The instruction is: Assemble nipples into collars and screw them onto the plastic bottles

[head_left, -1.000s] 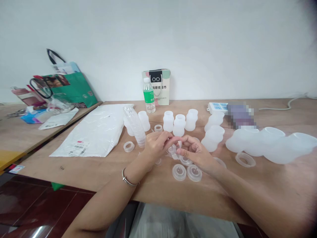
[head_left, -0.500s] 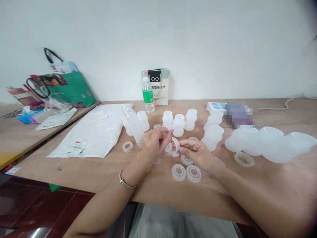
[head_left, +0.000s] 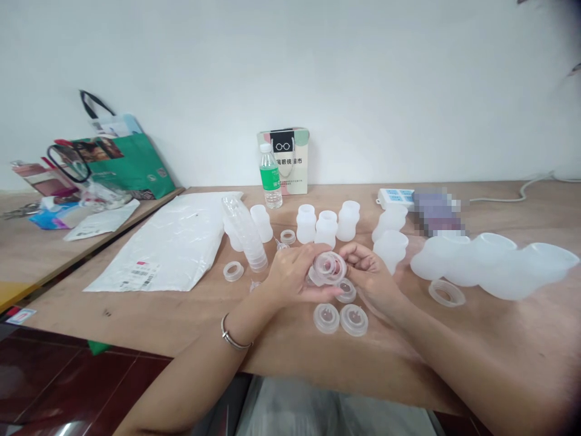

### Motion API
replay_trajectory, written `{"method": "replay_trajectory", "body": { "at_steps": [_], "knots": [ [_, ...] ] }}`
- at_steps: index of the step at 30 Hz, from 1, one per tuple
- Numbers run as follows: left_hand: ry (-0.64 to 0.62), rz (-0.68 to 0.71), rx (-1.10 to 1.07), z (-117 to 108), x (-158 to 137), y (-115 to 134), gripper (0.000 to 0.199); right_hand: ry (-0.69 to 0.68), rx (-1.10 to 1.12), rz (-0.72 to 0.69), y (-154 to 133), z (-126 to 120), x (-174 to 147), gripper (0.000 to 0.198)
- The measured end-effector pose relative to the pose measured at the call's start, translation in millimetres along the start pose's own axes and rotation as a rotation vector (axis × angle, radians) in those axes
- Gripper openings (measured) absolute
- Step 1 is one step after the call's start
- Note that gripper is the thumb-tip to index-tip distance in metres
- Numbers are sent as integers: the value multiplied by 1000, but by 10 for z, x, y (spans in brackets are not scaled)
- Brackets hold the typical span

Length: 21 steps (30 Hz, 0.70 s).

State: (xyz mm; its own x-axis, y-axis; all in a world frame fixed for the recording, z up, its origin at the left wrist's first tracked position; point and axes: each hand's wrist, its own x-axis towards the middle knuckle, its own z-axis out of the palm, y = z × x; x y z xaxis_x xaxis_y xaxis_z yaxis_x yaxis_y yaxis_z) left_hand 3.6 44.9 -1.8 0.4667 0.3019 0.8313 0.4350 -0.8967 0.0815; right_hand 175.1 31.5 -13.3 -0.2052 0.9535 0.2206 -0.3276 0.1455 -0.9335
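Note:
Between my hands is a translucent bottle collar ring (head_left: 330, 268), its round face turned towards me with a clear inner part inside it. My left hand (head_left: 295, 274) cups it from the left, fingers behind and thumb below. With bent fingers my right hand (head_left: 368, 271) grips its right rim. Just below lie two more collars with clear nipple-like middles, a left one (head_left: 326, 318) and a right one (head_left: 354, 319); another collar (head_left: 347, 292) is partly hidden behind my hands. A bare ring (head_left: 233, 272) rests left of them, and a small ring (head_left: 287, 237) lies behind my left hand.
White wavy bottles (head_left: 327, 229) stand behind my hands, with bigger ones (head_left: 499, 260) lying at the right near a loose ring (head_left: 447, 293). A stack of clear cups (head_left: 247, 236) leans beside a white mailing bag (head_left: 167, 242). Further back are a water bottle (head_left: 271, 178) and a power strip (head_left: 396, 197).
The collar ring has turned from edge-on to facing me. My left hand has moved from a raised pinch to cupping it, palm opened around it; the right hand keeps hold.

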Motion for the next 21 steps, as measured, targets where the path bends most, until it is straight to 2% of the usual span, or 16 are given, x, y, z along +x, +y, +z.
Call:
{"method": "replay_trajectory", "body": {
  "at_steps": [2,4,8,10,13,17,21],
  "knots": [
    [-46,-41,57,4,12,14,52,-5,5,-18,-6,-11,0,29],
    [-55,-122,63,13,16,23,49,-30,1,-29,-18,-9,-12,29],
    [-42,-365,-90,23,9,24,45,-74,-53,-63,-63,14,-55,26],
    [-30,-394,-115,18,10,29,46,-90,-87,-99,-77,13,-63,25],
    [-27,-327,-87,-6,27,55,44,-107,-131,-117,-75,-12,-50,25],
    [-38,-167,-61,-48,60,105,33,-127,-155,-113,-52,-39,-26,26],
    [49,-31,-62,-52,64,119,33,-162,-127,-149,-43,-31,-14,28]
  ]
}}
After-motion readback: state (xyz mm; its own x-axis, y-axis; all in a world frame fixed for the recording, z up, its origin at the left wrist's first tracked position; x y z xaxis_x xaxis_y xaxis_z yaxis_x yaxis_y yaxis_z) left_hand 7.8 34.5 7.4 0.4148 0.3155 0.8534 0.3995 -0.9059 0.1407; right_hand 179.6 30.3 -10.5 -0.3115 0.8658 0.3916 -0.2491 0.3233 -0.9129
